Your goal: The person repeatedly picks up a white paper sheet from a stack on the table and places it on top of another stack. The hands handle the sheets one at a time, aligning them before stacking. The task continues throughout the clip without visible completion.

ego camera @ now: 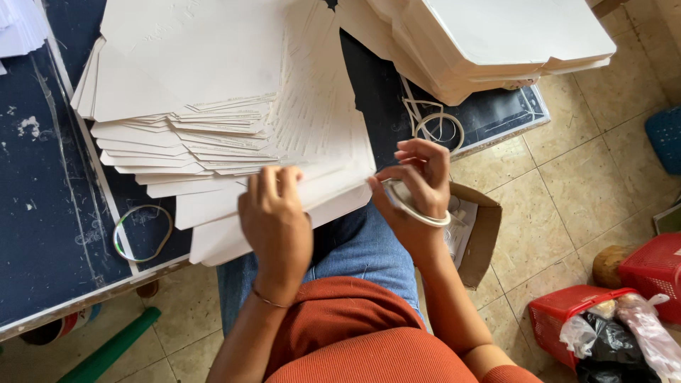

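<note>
A fanned stack of flat white card sheets (234, 113) lies on the dark blue table (42, 234) and hangs over its near edge above my lap. My left hand (275, 225) grips the near edge of this stack, fingers curled over the top sheets. My right hand (418, 191) is at the stack's right corner, with a pale rubber band (418, 213) stretched around its fingers. A second, neater pile of white card (489, 42) sits at the far right of the table.
Loose rubber bands lie on the table at the left (142, 232) and near the far pile (440, 129). An open brown cardboard box (482, 234) stands by my right knee. Red plastic baskets (567, 312) with bags sit on the tiled floor at right.
</note>
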